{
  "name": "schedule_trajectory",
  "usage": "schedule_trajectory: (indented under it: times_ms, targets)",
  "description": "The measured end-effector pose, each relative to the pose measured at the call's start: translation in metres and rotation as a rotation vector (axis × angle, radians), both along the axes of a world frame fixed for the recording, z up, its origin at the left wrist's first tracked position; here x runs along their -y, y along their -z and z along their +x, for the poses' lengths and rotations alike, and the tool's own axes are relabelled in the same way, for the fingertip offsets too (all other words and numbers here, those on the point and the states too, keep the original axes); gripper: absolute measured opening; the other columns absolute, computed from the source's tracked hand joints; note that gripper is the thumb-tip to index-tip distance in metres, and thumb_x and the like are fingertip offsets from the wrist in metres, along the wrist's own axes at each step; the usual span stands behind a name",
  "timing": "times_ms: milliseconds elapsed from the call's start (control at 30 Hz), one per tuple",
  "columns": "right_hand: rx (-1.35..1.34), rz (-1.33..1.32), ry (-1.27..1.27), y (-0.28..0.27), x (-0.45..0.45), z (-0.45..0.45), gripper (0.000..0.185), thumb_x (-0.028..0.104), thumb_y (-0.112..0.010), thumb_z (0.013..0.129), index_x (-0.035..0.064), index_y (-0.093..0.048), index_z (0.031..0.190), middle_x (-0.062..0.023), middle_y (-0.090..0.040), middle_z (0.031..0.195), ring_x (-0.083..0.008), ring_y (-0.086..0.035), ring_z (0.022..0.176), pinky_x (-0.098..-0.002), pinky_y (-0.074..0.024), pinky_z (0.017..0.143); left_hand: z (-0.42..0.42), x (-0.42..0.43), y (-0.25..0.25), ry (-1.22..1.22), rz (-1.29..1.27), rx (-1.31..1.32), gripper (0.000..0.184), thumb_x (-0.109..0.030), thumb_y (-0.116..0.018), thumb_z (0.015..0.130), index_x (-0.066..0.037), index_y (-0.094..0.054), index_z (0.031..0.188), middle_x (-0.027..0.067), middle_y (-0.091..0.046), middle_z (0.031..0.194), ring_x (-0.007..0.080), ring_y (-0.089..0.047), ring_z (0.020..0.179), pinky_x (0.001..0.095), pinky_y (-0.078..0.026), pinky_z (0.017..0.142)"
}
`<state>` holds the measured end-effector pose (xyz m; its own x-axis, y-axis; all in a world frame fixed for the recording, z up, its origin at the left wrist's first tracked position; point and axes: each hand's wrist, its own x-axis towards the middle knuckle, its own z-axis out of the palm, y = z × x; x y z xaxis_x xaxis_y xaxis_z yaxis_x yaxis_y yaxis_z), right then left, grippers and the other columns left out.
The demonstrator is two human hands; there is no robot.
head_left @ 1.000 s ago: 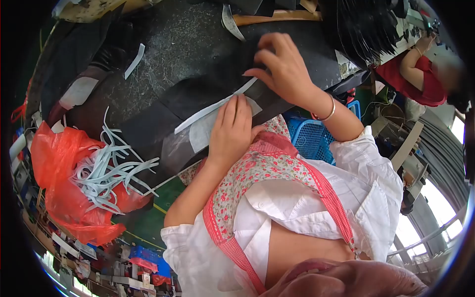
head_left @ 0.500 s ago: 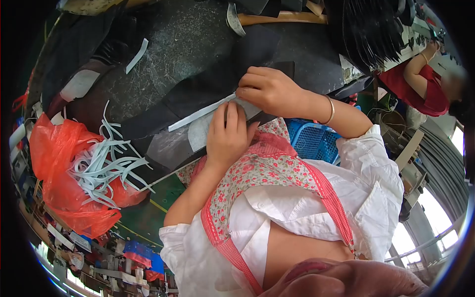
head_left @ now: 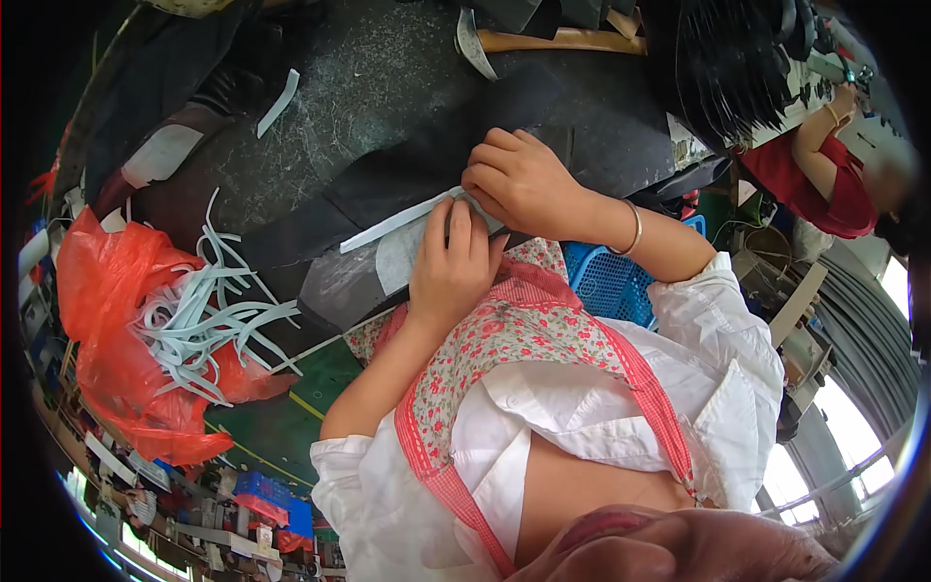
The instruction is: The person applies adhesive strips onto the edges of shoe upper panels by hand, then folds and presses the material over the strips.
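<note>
A narrow white strip (head_left: 393, 221) lies slantwise along the edge of a dark, leather-like piece (head_left: 335, 288) that carries a pale grey patch (head_left: 395, 260). My left hand (head_left: 454, 257) rests flat on this piece, fingertips at the strip and fingers a little apart. Just beyond it, to the right, my right hand (head_left: 524, 182) pinches the strip's far end between thumb and curled fingers. Those fingers hide the end itself. A black sheet (head_left: 388, 170) spreads under and behind the strip.
To the left, a red plastic bag (head_left: 107, 320) holds many loose pale strips (head_left: 199, 320). One more strip (head_left: 278, 103) lies on the dark worktop (head_left: 369, 68). A wooden-handled hammer (head_left: 562, 42) is at the back. A blue basket (head_left: 611, 281) stands below my right forearm. A co-worker (head_left: 824, 175) sits at right.
The view has shifted slightly. Both hands stay at the strip, with only small movement of the fingers and of the piece beneath them.
</note>
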<state>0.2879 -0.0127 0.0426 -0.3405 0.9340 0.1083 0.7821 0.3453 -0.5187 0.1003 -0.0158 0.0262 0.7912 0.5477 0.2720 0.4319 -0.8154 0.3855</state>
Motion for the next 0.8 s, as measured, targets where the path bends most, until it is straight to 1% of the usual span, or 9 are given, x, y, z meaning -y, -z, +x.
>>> schedule_trajectory:
  times_ms: [133,233,333,433,533,567,633,733,800]
  targets:
    - [-0.021,0.007,-0.018,0.000,-0.003,0.004,0.013,0.014,-0.067,0.070,0.0065,-0.062,0.080,-0.0038,-0.056,0.079,-0.0213,-0.054,0.083,-0.0343,-0.0438,0.067,-0.001,0.000,0.004,-0.005,0.009,0.031,0.037,-0.023,-0.069,0.083,0.011,-0.061,0.096,0.0268,-0.057,0.109,0.0408,-0.056,0.104,0.0435,-0.051,0.092]
    - [-0.020,-0.016,-0.001,0.001,-0.004,0.004,0.012,0.013,-0.067,0.072,0.0057,-0.062,0.080,-0.0052,-0.057,0.080,-0.0227,-0.055,0.083,-0.0353,-0.0447,0.067,0.000,0.001,0.003,-0.003,0.002,-0.023,0.042,-0.026,-0.069,0.082,0.009,-0.060,0.104,0.0233,-0.054,0.120,0.0374,-0.054,0.109,0.0400,-0.053,0.089]
    - [-0.048,-0.057,0.046,0.003,-0.003,0.001,0.013,0.009,-0.069,0.076,0.0041,-0.061,0.084,-0.0077,-0.056,0.082,-0.0265,-0.054,0.081,-0.0375,-0.0466,0.069,0.001,0.001,0.002,0.001,-0.004,-0.058,0.050,-0.029,-0.071,0.080,0.008,-0.058,0.110,0.0233,-0.054,0.124,0.0369,-0.053,0.111,0.0405,-0.051,0.091]
    - [-0.066,-0.076,0.073,0.000,-0.001,0.004,0.019,0.009,-0.072,0.075,0.0037,-0.061,0.090,-0.0092,-0.057,0.087,-0.0282,-0.055,0.083,-0.0383,-0.0468,0.071,0.001,0.003,0.001,0.011,-0.012,-0.114,0.059,-0.033,-0.072,0.077,0.007,-0.055,0.117,0.0224,-0.054,0.124,0.0360,-0.051,0.115,0.0399,-0.050,0.092]
    - [-0.054,0.240,0.254,-0.020,-0.016,0.018,0.032,0.012,-0.076,0.070,0.0040,-0.061,0.096,-0.0109,-0.058,0.096,-0.0307,-0.055,0.089,-0.0388,-0.0463,0.075,0.003,0.003,-0.002,-0.010,-0.044,-0.132,0.065,-0.036,-0.073,0.076,0.006,-0.054,0.122,0.0214,-0.054,0.125,0.0349,-0.050,0.115,0.0397,-0.048,0.094]
    - [0.034,0.279,0.263,-0.022,-0.019,0.028,0.050,0.014,-0.080,0.068,0.0037,-0.058,0.111,-0.0123,-0.057,0.109,-0.0331,-0.053,0.097,-0.0403,-0.0447,0.081,0.004,0.002,-0.003,-0.014,-0.042,-0.127,0.066,-0.038,-0.071,0.077,0.006,-0.054,0.123,0.0209,-0.054,0.123,0.0346,-0.051,0.112,0.0396,-0.049,0.091]
    - [0.072,0.198,0.337,-0.025,-0.024,0.033,0.060,0.022,-0.082,0.069,0.0032,-0.054,0.119,-0.0123,-0.055,0.115,-0.0329,-0.051,0.104,-0.0420,-0.0413,0.088,0.006,-0.002,-0.004,-0.015,-0.037,-0.112,0.068,-0.041,-0.069,0.080,0.007,-0.053,0.125,0.0198,-0.055,0.121,0.0342,-0.052,0.104,0.0394,-0.050,0.086]
    - [0.100,0.172,0.357,-0.025,-0.031,0.030,0.069,0.025,-0.083,0.069,0.0051,-0.051,0.127,-0.0134,-0.052,0.122,-0.0338,-0.051,0.109,-0.0403,-0.0400,0.092,0.013,-0.006,-0.008,-0.043,-0.049,-0.115,0.074,-0.046,-0.069,0.078,0.004,-0.053,0.129,0.0157,-0.055,0.115,0.0322,-0.051,0.099,0.0388,-0.050,0.081]
    - [0.181,0.247,0.372,-0.026,-0.040,0.027,0.068,0.029,-0.084,0.068,0.0055,-0.053,0.124,-0.0121,-0.055,0.117,-0.0319,-0.052,0.107,-0.0404,-0.0394,0.091,0.019,-0.008,-0.009,-0.077,-0.020,-0.136,0.076,-0.052,-0.067,0.078,0.000,-0.053,0.132,0.0130,-0.055,0.112,0.0307,-0.050,0.097,0.0376,-0.049,0.079]
